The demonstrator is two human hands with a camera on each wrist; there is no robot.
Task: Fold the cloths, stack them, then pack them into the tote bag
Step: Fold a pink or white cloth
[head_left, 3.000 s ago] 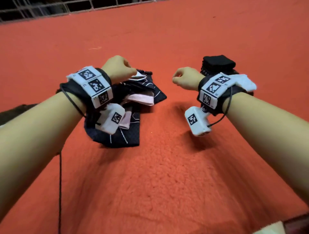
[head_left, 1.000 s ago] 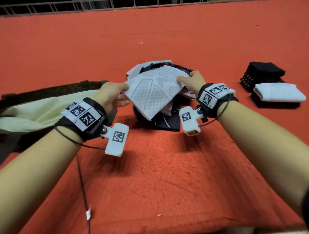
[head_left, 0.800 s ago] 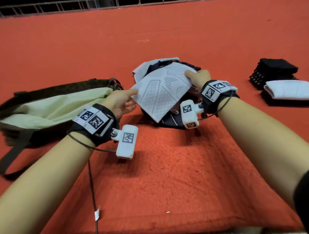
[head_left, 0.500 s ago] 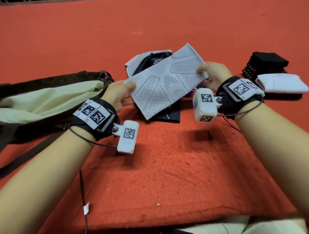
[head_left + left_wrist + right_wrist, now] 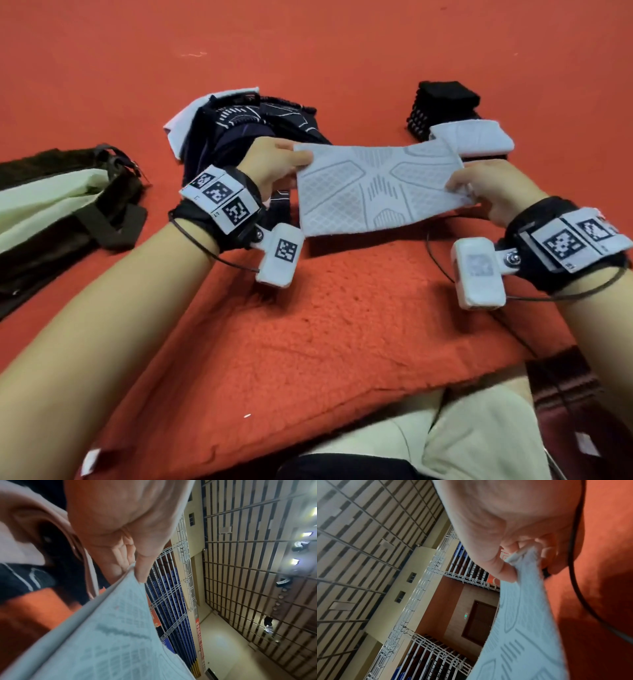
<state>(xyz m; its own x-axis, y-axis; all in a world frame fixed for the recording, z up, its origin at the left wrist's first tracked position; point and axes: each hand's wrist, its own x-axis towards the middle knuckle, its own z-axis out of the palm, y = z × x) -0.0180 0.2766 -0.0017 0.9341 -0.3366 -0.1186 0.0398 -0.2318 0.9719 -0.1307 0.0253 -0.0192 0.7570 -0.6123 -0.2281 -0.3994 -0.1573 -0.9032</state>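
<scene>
Lifted off the pile, white cloth [image 5: 376, 188] now stretched between both hands.

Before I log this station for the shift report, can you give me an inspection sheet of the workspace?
Surface: red fleecy blanket over a red floor.
Job's things: white patterned cloth held stretched in the air; heap of unfolded cloths behind it; folded white cloth and black stack at far right; tote bag lying at left.
Clutter: small white tag at the blanket's near corner.
Hands: left hand pinches the cloth's left edge, right hand its right edge.
Cables: thin black cable at each wrist.
Surroundings: white metal railings, slatted ceiling.
</scene>
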